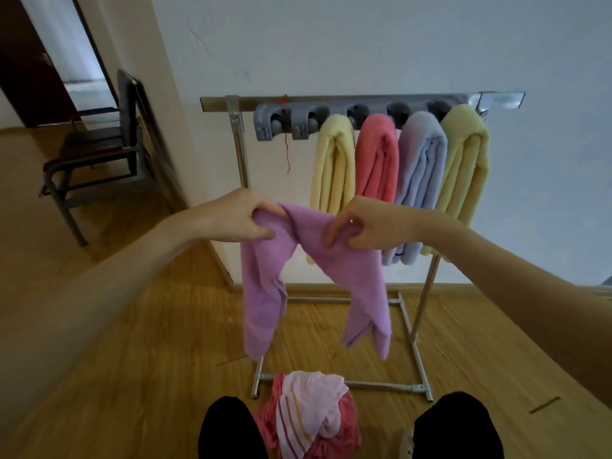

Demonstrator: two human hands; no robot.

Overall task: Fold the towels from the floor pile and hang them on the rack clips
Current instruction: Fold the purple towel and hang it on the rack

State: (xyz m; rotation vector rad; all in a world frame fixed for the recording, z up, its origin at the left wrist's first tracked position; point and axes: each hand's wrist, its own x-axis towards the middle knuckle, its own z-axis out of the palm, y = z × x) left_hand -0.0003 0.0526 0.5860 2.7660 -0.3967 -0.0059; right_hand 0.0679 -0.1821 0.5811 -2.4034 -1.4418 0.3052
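Observation:
I hold a purple towel [261, 293] up in front of the rack. My left hand [238, 218] grips its upper left part and my right hand [361, 223] pinches its upper right part; two ends hang down below. On the floor between my legs lies the pile [308, 415]: a pale pink striped towel on top of a coral one. The metal rack [331, 102] stands against the wall with a row of grey clips [268, 125]. A yellow [332, 160], a coral [377, 157], a blue [420, 170] and another yellow towel [463, 164] hang folded from the right-hand clips. The two left clips hold nothing.
A dark chair [99, 150] stands at the left beside a wall corner and an open doorway. A red thread [287, 150] dangles from the rack's left end. The rack's base frame [414, 342] lies on the wooden floor just behind the pile.

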